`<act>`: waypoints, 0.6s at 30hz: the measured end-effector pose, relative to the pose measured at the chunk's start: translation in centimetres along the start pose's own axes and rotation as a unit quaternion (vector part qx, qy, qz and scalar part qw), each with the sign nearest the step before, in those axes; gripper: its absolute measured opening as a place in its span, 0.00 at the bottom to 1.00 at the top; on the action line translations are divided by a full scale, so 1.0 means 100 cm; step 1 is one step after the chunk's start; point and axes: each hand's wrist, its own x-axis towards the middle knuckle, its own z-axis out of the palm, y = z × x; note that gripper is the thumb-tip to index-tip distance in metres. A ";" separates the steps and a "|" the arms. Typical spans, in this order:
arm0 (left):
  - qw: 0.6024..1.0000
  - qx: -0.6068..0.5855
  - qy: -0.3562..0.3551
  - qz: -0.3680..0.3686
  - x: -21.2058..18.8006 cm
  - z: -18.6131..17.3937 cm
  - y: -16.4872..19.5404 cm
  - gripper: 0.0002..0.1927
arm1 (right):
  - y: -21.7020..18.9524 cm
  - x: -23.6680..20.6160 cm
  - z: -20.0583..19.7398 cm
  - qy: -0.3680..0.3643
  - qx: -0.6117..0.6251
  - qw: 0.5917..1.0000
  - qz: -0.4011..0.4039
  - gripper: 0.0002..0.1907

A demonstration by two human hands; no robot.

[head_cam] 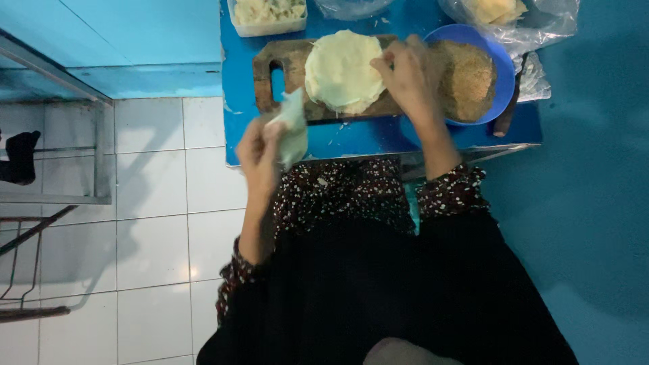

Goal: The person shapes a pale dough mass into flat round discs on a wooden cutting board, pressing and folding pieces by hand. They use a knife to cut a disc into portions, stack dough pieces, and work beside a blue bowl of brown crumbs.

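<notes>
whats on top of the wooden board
A stack of pale round wrappers lies on the board, and the right hand touches its edge. How many wrappers are stacked, and the board's right end behind the hand, cannot be seen.

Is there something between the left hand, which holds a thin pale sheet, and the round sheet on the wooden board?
Nothing visible is in the way. The left hand holds its sheet just off the board near its handle end, and the round sheet lies open, with the right hand on its far edge.
</notes>
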 end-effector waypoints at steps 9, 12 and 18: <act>0.825 0.432 -0.248 0.267 0.066 0.066 -0.008 0.12 | -0.013 0.001 0.010 0.050 0.065 0.996 0.020 0.11; 0.822 0.451 -0.249 0.243 0.063 0.065 -0.020 0.12 | -0.011 0.003 0.015 0.035 0.073 0.996 0.028 0.10; 0.837 0.432 -0.249 0.227 0.067 0.063 -0.017 0.09 | -0.016 0.004 0.007 0.055 0.007 0.998 0.007 0.13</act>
